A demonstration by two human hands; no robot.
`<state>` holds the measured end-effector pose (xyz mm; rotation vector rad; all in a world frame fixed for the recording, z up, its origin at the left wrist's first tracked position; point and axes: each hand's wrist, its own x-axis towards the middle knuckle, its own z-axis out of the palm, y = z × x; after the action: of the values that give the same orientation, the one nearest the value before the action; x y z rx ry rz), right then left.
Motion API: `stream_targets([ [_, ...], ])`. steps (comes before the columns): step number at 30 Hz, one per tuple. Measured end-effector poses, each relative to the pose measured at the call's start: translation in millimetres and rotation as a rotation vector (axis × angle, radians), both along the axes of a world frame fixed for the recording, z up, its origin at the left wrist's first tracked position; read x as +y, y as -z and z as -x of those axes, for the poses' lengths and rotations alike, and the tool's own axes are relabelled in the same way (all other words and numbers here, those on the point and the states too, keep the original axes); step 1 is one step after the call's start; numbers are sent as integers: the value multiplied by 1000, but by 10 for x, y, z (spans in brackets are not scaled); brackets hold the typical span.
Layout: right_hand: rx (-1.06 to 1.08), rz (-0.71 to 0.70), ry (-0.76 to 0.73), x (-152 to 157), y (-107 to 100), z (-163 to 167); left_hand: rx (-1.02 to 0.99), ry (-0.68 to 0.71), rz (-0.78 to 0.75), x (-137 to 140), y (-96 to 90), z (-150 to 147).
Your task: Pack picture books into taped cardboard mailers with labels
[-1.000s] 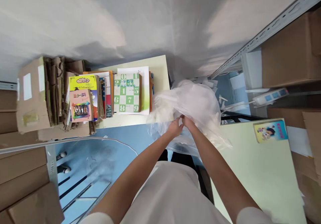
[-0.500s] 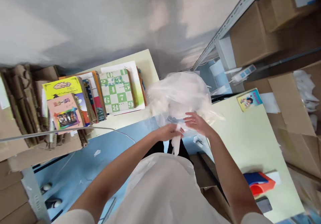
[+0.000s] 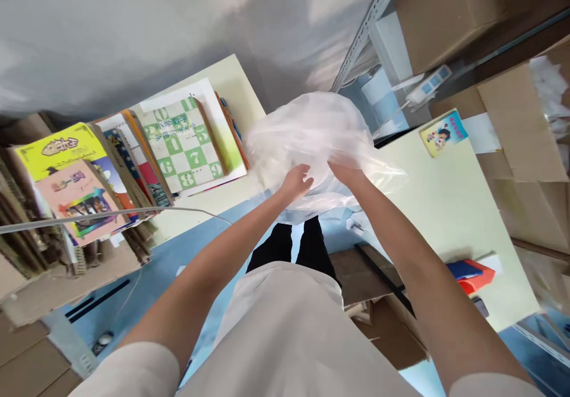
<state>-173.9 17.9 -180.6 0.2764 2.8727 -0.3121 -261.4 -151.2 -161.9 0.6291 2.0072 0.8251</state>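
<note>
A large, puffed-up translucent plastic bag (image 3: 312,118) stands in front of me between the two table parts, with pale contents showing dimly through its film. At its near side is my left hand (image 3: 297,183), thumb and fingers apart and nothing visible between them. My right hand (image 3: 346,172) is against the bag's near right side. Film partly covers its fingers and they are blurred, so their grip is unclear.
On the left table stand a green-and-white number book (image 3: 187,148), a yellow book (image 3: 57,148) and a pink book (image 3: 84,201). A grey cable (image 3: 178,209) crosses there. The right table (image 3: 449,207) bears a small booklet (image 3: 443,133) and a red item (image 3: 480,275). Cardboard boxes (image 3: 512,130) line the right.
My left hand has let go of a white strip, which is out of sight now. Both hands have moved forward onto the bag. The view has shifted, with the left books sliding leftward.
</note>
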Motion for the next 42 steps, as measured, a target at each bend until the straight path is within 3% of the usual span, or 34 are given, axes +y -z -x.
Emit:
stream_targets([
  [3,-17,97,-4,-59,-351,-52,100,81,-88,-32,-69,-40],
  [7,138,243,104,-168,-948,-220,150,174,-150,-67,-340,-42],
  [11,470,274,353,-206,-1407,-406,176,16,-219,-86,-661,120],
  [14,770,360,605,-217,-1624,-501,39,-168,-431,-45,-906,264],
  [16,931,437,737,-218,-1715,-554,-111,-190,-563,8,-1076,327],
  [19,1025,498,863,-190,-1815,-673,-220,-68,-620,86,-1348,368],
  [21,973,442,904,-177,-1900,-804,-206,-14,-608,133,-1535,364],
  [23,926,275,911,-228,-2019,-962,-183,-10,-599,193,-1716,321],
  [26,913,91,800,-490,-2222,-1172,-230,-27,-605,339,-1946,130],
  [28,813,163,623,-724,-2311,-1257,-324,-13,-610,465,-2063,-82],
  [30,725,241,540,-894,-2336,-1314,-463,45,-607,588,-2149,-325],
  [32,761,296,646,-936,-2313,-1395,-618,158,-605,689,-2202,-558],
  [34,877,364,903,-867,-2278,-1536,-701,332,-611,760,-2221,-769],
  [36,994,453,1174,-751,-2261,-1725,-609,513,-621,807,-2206,-975],
  [38,1067,538,1346,-645,-2260,-1926,-402,633,-638,846,-2169,-1200],
  [40,1094,620,1380,-567,-2252,-2107,-222,678,-642,896,-2119,-1441],
  [42,1103,700,1328,-504,-2214,-2263,-177,678,-629,972,-2061,-1672],
])
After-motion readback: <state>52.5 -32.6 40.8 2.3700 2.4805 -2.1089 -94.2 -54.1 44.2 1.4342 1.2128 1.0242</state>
